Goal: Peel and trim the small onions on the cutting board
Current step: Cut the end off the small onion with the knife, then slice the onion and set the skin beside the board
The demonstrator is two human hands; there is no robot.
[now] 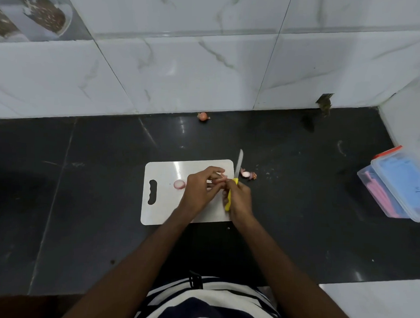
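A white cutting board [164, 205] with a handle slot lies on the black counter. A peeled pale pink onion [179, 184] rests on it, left of my hands. My left hand [202, 188] pinches a small onion [224, 176], mostly hidden by my fingers, over the board's right side. My right hand [238, 200] grips a yellow-handled knife [234, 183] with the blade pointing away from me, right beside that onion. Onion skins and trimmed bits [248, 174] lie on the counter just past the board's right edge.
An unpeeled onion [203, 116] sits far back by the marble-tiled wall. A clear plastic box [398, 186] with pink and blue contents stands at the right. A wall corner juts in at the far right.
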